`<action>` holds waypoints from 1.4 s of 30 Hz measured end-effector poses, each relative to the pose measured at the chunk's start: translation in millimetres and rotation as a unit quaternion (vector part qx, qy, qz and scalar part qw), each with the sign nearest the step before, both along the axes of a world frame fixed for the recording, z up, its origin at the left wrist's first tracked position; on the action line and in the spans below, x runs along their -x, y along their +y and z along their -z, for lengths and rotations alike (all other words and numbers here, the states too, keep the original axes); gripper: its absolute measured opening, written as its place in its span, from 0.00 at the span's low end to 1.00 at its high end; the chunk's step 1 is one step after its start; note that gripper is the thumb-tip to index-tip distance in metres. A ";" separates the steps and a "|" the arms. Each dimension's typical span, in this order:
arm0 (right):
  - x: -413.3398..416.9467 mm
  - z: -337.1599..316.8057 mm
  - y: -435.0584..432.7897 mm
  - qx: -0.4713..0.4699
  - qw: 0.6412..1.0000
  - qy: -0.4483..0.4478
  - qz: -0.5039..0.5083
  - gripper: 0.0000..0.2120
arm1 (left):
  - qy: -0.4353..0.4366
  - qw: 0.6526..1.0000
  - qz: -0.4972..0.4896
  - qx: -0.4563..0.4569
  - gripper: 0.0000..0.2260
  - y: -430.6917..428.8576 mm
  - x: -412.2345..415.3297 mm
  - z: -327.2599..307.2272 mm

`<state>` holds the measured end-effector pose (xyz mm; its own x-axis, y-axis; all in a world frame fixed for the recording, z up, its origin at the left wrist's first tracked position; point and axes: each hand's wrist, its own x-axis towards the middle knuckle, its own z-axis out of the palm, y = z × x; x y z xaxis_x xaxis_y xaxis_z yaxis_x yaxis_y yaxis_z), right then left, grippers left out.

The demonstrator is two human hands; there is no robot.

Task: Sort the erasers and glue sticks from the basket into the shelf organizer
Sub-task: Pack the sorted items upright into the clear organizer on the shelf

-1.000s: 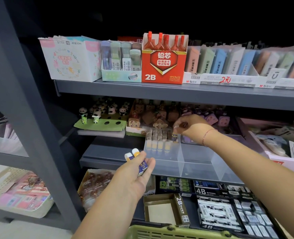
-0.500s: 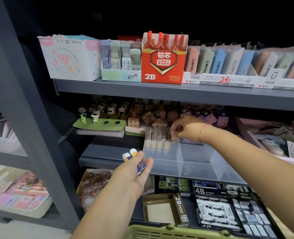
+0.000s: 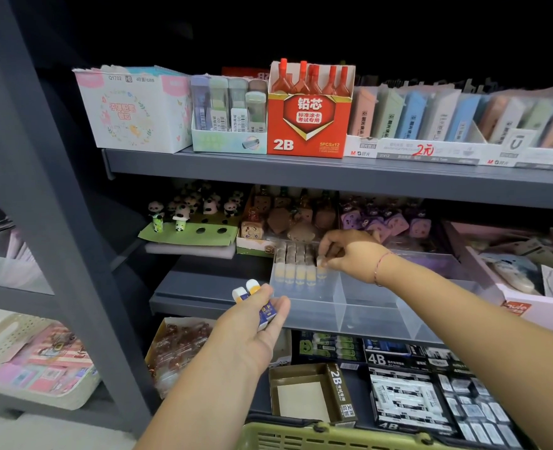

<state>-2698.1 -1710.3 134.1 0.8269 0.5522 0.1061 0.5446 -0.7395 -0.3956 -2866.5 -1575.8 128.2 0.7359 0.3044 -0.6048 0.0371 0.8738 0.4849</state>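
At organizer — right hand lower, pinching glue stick.

Front light strikes the red cardboard 2B lead box crisp and bright, while the space over the grey metal top shelf drops to black; panda figurines beneath sit dim in its shadow. The white-and-blue sleeved erasers in the left hand are evenly lit; the white-capped glue stick pinched by the right hand is slightly blurred. A milky sheen covers the clear plastic divided organizer. The wide lens tilts the dark grey upright post.
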 end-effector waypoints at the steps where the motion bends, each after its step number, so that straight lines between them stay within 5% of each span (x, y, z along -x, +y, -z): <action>1: -0.3 0.9 -0.2 -0.002 1.000 0.002 0.003 0.04 | 0.000 1.000 0.001 0.000 0.15 -0.3 0.2 0.0; 16: 13.6 -11.6 1.9 0.160 0.987 -0.017 0.002 0.08 | 0.004 1.000 0.006 -0.008 0.15 -2.1 1.7 -0.5; 25: 12.4 -10.2 -5.3 0.122 0.993 0.003 0.005 0.12 | -0.024 0.998 0.062 -0.020 0.12 -9.8 3.3 -7.4; 28: 29.6 -16.2 -4.9 -0.028 0.999 0.015 -0.037 0.11 | -0.050 0.993 0.103 -0.034 0.12 -10.9 3.4 -6.4; 30: 48.0 -24.5 -2.3 -0.150 0.971 0.160 -0.090 0.10 | -0.071 0.984 0.146 -0.071 0.12 -11.3 3.7 -5.0; 33: 66.3 -29.8 -0.9 -0.134 0.939 0.280 -0.151 0.09 | -0.087 0.968 0.201 -0.121 0.11 -14.9 4.0 -4.2; 38: 47.4 -38.2 -8.2 -0.253 0.917 0.299 -0.070 0.03 | -0.087 0.964 0.208 -0.140 0.10 -16.7 4.9 -6.6; 42: 8.2 -39.3 -21.2 -0.331 0.920 0.191 0.084 0.08 | -0.016 0.972 0.171 -0.159 0.08 -10.8 2.9 -4.6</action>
